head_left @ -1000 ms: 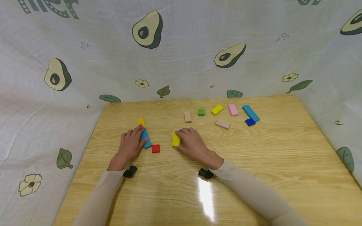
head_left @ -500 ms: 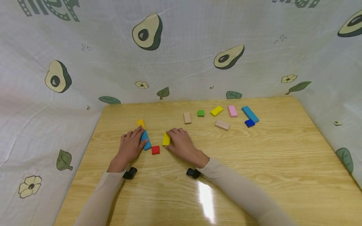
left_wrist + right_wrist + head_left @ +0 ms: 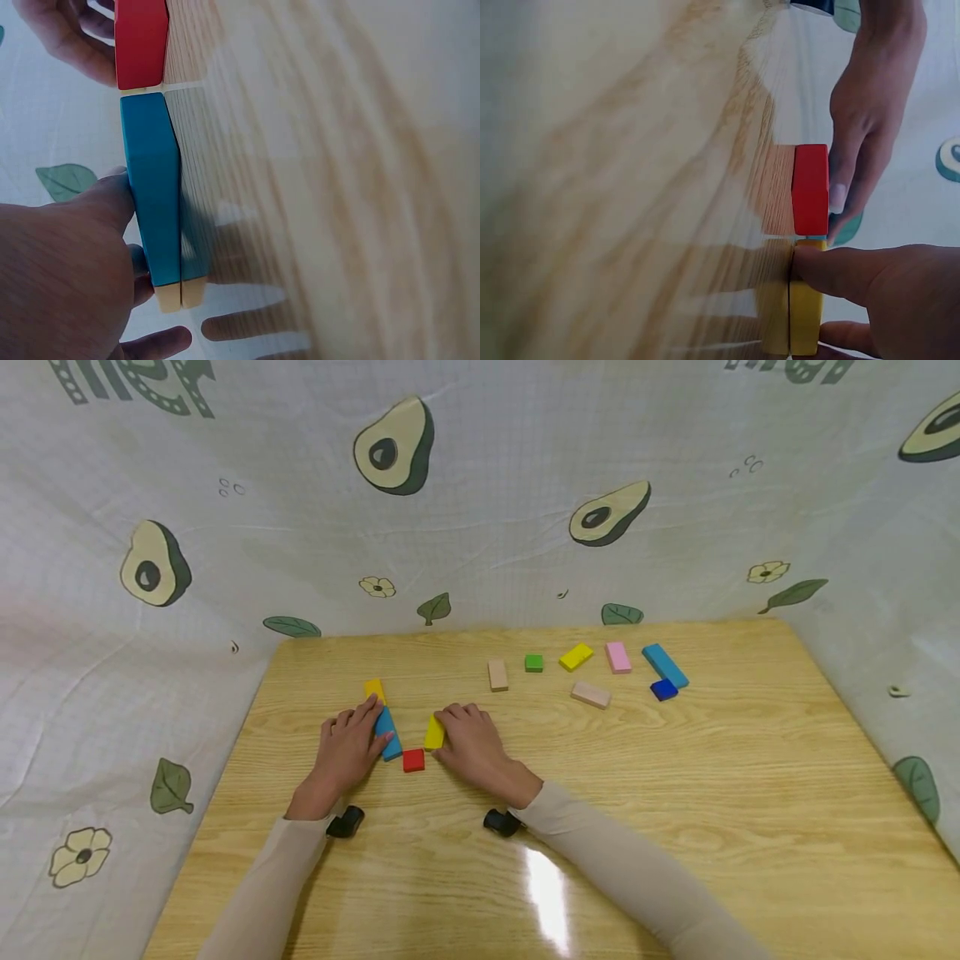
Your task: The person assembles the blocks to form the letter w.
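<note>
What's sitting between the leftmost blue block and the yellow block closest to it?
A red block lies between the near ends of that blue block and yellow block; the head view shows it.

1 yellow block [image 3: 434, 733] in right hand [image 3: 476, 745], left hand [image 3: 348, 746] on 1 blue block [image 3: 386, 725]

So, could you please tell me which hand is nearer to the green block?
Right. The right hand, gripping a yellow block, is left of the green block, on its near side; the left hand, touching a blue block, lies farther left.
</note>
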A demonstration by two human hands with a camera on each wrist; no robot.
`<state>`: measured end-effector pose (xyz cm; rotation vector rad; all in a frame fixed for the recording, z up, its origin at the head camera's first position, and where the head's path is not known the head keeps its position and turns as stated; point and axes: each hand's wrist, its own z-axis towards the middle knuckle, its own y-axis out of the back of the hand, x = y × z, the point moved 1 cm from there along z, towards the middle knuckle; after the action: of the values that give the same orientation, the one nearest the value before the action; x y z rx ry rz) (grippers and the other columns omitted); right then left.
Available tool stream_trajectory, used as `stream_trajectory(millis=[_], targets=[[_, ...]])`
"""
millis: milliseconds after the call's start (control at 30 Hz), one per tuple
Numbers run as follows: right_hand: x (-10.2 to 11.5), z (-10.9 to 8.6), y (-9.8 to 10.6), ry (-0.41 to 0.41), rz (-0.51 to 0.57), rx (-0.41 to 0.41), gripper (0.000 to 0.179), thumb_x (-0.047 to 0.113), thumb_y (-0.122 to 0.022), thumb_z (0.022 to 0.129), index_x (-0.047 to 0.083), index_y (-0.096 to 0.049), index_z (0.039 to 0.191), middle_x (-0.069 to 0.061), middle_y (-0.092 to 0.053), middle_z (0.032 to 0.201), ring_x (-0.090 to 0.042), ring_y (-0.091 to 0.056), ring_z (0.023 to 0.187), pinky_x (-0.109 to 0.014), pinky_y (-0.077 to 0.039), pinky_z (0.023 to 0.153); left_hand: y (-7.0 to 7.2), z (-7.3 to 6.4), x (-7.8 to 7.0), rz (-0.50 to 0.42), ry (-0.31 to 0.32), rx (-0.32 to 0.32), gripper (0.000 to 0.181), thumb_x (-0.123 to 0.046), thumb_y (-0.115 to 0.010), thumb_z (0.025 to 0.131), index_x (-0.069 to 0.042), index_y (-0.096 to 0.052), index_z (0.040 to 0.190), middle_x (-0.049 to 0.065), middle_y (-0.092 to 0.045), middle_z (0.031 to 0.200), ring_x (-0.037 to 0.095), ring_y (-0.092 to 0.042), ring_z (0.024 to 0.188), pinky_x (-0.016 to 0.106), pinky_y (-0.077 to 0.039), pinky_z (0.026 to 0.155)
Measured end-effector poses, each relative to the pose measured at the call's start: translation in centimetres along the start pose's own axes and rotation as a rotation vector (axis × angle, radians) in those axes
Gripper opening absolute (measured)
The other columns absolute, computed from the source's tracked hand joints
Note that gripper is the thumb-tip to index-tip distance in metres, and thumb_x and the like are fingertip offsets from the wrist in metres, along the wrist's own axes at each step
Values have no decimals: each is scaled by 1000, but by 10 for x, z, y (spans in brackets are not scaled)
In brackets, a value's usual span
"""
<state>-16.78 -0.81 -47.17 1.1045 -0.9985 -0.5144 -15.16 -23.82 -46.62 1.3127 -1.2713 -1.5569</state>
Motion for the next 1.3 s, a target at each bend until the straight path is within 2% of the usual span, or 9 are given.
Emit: stream_trajectory(millis=[367, 533, 667, 833, 1100, 1300], targets=[[5, 1, 1, -21, -7, 15, 58, 33, -80, 96, 6, -62, 144, -11, -64, 139, -33, -56, 125, -48, -45, 109, 1, -1, -1, 4, 3, 3, 60, -27, -59, 111, 2, -42, 160, 23, -35, 168, 50, -41, 143, 70, -29, 114], [-3, -3, 7, -36, 40, 20, 63, 34, -79, 97, 5, -57, 150, -13, -59, 146, -35, -54, 132, -51, -42, 114, 0, -2, -1, 4, -3, 0, 60, -27, -59, 110, 3, -43, 160, 23, -35, 168, 50, -42, 141, 69, -30, 113], [-14, -6, 19, -37, 81, -14, 62, 28, -79, 98, 3, -56, 150, -15, -58, 148, -39, -53, 133, -54, -41, 114, 0, -3, -1, 1, -8, -5, 60, -26, -59, 110, 3, -43, 159, 24, -36, 167, 50, -42, 141, 69, -30, 112], [-34, -5, 33, -71, 61, -45, 64, 27, -81, 96, 2, -56, 150, -17, -56, 150, -42, -53, 134, -56, -44, 111, 0, -3, -1, -6, -8, -10, 60, -26, -60, 110, 4, -42, 159, 24, -36, 167, 51, -42, 141, 69, -30, 113], [-68, -2, 49, -121, 45, -44, 68, 25, -80, 97, 1, -52, 153, -20, -50, 157, -44, -49, 139, -58, -40, 114, 1, -4, -1, -9, -9, -10, 61, -26, -59, 110, 3, -42, 160, 24, -36, 167, 51, -41, 142, 69, -30, 113], [-89, 8, 55, -121, 38, -32, 70, 23, -80, 97, 0, -49, 156, -21, -45, 161, -44, -47, 143, -60, -39, 116, 0, -4, 0, -6, -11, -11, 61, -26, -60, 110, 3, -42, 160, 24, -36, 167, 50, -41, 142, 68, -30, 113]])
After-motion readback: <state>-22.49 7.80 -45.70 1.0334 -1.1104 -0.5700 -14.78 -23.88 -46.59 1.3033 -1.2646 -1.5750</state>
